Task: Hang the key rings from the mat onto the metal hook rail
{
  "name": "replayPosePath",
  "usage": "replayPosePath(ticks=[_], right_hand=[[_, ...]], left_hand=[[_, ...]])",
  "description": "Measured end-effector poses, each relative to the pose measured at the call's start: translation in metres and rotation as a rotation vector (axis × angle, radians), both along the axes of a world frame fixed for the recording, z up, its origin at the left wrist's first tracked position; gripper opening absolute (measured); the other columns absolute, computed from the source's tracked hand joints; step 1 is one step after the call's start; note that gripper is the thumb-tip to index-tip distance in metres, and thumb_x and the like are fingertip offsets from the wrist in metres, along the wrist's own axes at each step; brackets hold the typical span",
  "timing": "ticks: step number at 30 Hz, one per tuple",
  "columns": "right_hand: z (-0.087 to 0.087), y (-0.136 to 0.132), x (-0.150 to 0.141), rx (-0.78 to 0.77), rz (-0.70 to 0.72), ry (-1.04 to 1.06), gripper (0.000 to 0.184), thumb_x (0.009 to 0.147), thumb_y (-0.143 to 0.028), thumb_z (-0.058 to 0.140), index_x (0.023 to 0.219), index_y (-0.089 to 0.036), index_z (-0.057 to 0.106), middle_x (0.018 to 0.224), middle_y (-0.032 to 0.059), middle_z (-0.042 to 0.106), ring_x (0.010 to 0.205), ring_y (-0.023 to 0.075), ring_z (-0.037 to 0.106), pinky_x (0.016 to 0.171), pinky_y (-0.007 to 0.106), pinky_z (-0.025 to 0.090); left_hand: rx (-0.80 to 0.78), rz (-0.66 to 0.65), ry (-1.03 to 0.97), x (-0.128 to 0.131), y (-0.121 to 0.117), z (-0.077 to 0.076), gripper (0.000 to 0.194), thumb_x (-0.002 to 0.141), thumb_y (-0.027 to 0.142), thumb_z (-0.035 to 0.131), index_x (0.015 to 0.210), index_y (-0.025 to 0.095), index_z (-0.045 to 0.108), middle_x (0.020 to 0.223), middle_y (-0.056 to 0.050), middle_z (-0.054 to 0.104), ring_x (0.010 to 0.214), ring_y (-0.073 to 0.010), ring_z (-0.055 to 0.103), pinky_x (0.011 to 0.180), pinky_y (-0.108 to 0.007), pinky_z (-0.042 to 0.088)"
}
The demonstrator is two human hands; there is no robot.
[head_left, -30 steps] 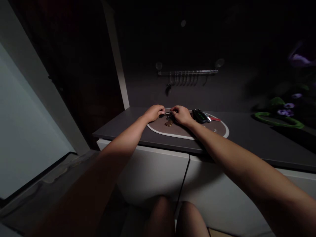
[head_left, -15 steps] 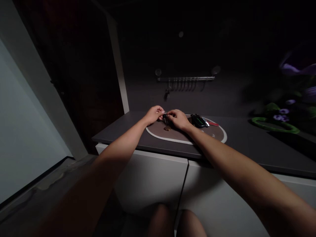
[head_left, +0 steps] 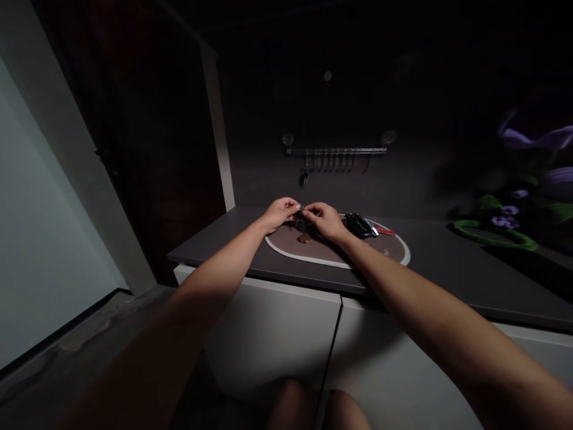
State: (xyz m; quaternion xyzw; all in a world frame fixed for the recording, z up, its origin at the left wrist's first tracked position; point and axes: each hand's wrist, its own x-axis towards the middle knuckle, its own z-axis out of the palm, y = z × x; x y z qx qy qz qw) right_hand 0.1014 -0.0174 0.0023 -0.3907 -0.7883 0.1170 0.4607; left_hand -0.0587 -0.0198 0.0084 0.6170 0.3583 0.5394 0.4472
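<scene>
Before us stretches the dark table [head_left: 201, 242], with an oval mat [head_left: 308, 260] near its front edge. If our forearms press on the mat's rim, it might slide and carry everything with it; we cannot tell how well it grips. Above, on the wall, runs a rail [head_left: 338, 151], well apart from our fingers. Over the left part of the mat our left hand [head_left: 281, 214] and right hand [head_left: 324, 220] nearly meet, both pinching one small bunch [head_left: 299, 215] between fingertips. Just beside the right hand, on the mat, lies a black case [head_left: 359, 226]; a careless outward swing of that wrist would probably shove it against the red strip [head_left: 385, 231] beyond. The bunch is dark and partly metallic, too dim to make out. With only fingertips on it, a slip of either thumb could drop it, and the poor light makes that likelier. Pulling hard could also make it spring loose. Below it shows a brass disc [head_left: 304, 238]; we cannot tell whether the two are joined, but if so, its weight could tug the bunch askew.
</scene>
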Motion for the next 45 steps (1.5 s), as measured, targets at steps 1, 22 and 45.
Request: replayPosePath(ticks=[1,22,45], right_hand=[[0.0,0.001,0.0,-0.003,0.006,0.015,0.021,0.075,-0.033,0.055,0.083,-0.016,0.065,0.082,0.004,0.064,0.076,0.0137,0.055,0.074,0.027,0.041],[-0.001,0.003,0.003,-0.087,0.088,0.249,0.027,0.069,-0.039,0.057,0.079,-0.015,0.061,0.077,0.0033,0.063,0.07,0.0132,0.056,0.069,0.026,0.043],[0.064,0.038,0.002,-0.299,0.035,0.776,0.017,0.065,-0.026,0.065,0.066,-0.015,0.053,0.06,-0.0014,0.055,0.052,0.0078,0.052,0.053,0.023,0.048]], left_hand=[[-0.007,-0.01,-0.006,0.0,0.0,0.0,0.013,0.076,0.019,0.06,0.077,0.011,0.051,0.066,0.003,0.053,0.06,-0.0042,0.052,0.061,-0.02,0.047],[0.033,-0.008,0.014,0.001,0.002,-0.002,0.018,0.072,0.023,0.065,0.078,0.01,0.053,0.064,0.002,0.056,0.058,-0.0055,0.054,0.055,-0.019,0.046],[0.344,0.259,0.56,0.003,0.01,-0.019,0.011,0.077,0.02,0.049,0.071,0.015,0.058,0.061,0.002,0.055,0.059,-0.0102,0.051,0.059,-0.022,0.039]])
